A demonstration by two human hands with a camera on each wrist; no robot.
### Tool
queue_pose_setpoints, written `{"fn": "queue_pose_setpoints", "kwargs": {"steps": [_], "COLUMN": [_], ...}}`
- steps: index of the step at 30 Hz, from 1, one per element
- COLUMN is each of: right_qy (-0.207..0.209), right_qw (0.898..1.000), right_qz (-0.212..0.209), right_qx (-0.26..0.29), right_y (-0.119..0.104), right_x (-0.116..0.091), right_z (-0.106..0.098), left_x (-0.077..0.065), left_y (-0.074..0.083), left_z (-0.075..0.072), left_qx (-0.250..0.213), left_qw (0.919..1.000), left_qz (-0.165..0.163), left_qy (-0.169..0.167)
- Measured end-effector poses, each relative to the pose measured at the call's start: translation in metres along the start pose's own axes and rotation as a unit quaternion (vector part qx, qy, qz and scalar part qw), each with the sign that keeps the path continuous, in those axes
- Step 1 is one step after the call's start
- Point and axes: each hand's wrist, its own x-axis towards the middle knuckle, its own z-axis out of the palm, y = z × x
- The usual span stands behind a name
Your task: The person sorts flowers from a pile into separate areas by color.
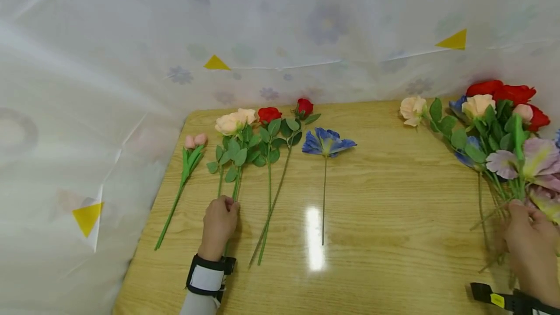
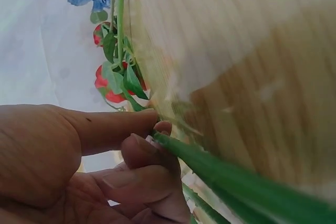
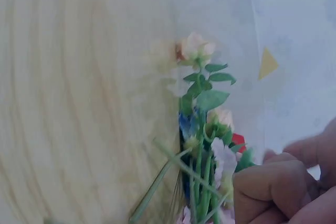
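Here's the left hand (image 1: 220, 222), thumb and forefinger pinched tight on the stem of the cream roses (image 1: 233, 123), which lie on the bench (image 1: 385, 198) between the pink tulips (image 1: 188, 166) and two red roses (image 1: 270, 114) with crossed stems. Over right of the blue flower (image 1: 327, 144), the right hand (image 1: 531, 242) has a curled, closed grip on stems of the mixed bunch (image 1: 495, 131); how many it's holding, I can't tell.

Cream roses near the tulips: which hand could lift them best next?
Probably the left hand: it's at their green stems, while the right hand is far off, at the big flower bunch.
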Motion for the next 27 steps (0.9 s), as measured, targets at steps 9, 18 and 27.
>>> {"fn": "queue_pose_setpoints", "kwargs": {"steps": [9,18,27], "right_qy": [-0.111,-0.177,-0.393], "right_qw": [0.963,0.925,0.792], "right_qz": [-0.137,-0.22,-0.335], "right_qx": [0.205,0.253,0.325], "right_y": [-0.01,-0.031,-0.035], "right_x": [-0.019,-0.046,-0.077], "right_z": [0.003,0.035,0.096], "left_x": [-0.002,-0.008,-0.033], "left_y": [0.0,0.009,0.065], "left_z": [0.001,-0.006,-0.01], "left_qx": [-0.011,0.024,-0.098], "left_qw": [0.9999,0.9987,0.9764], "left_qz": [0.009,0.021,0.19], "left_qy": [0.006,0.04,0.026]}}
